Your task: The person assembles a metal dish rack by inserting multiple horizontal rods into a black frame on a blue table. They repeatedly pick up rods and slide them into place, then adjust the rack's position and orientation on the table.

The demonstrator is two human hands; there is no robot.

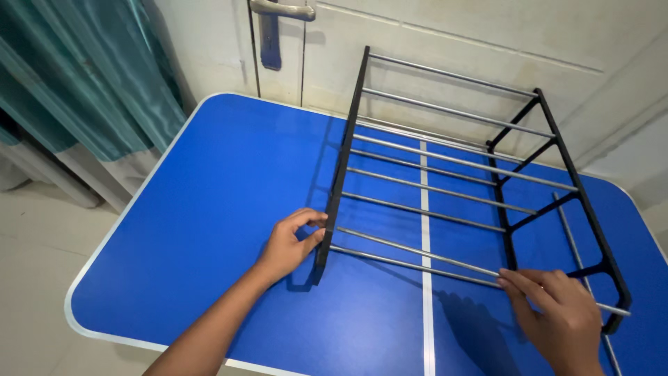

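Note:
A shelf rack (445, 174) with two black plastic side frames and several silver metal rods lies on the blue folding table (229, 181). My left hand (289, 244) grips the lower end of the left black side frame (341, 174). My right hand (560, 317) pinches the nearest silver rod (417, 266) at its right end, next to the right black side frame (591, 223). A loose silver rod (574, 237) lies on the table under the right frame.
The table has a white rim and a white centre seam (426, 327). A cream door with a metal handle (282, 10) stands behind it. Teal curtains (76, 76) hang at the left, above a tiled floor.

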